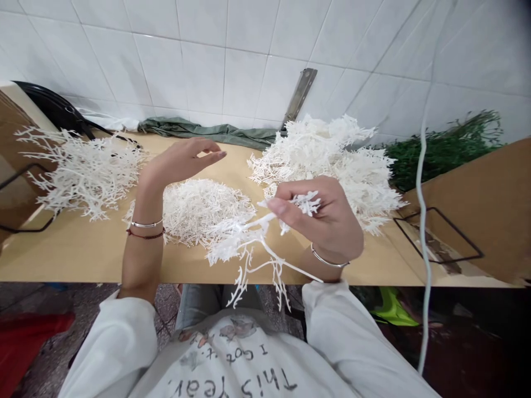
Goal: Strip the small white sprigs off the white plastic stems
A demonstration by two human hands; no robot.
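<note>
My right hand (321, 218) is closed on white branching sprigs (261, 235), pinched between thumb and fingers, with stems hanging below it over the table's front edge. Raised above the table, my left hand (185, 158) holds nothing, its thumb and fingers apart. Just below and right of it lies a low heap of small white twig pieces (203, 207). At the left is a pile of white branched pieces (89, 171). Behind my right hand rises a bigger, denser pile of white sprigs (327, 152).
Cardboard covers the table (83, 254). Green foliage (448, 143) lies at the right, beside a cardboard box (485, 204) and a wire frame (435, 213). A white cable (422, 204) hangs at the right. Dark green cloth (207, 131) runs along the tiled wall.
</note>
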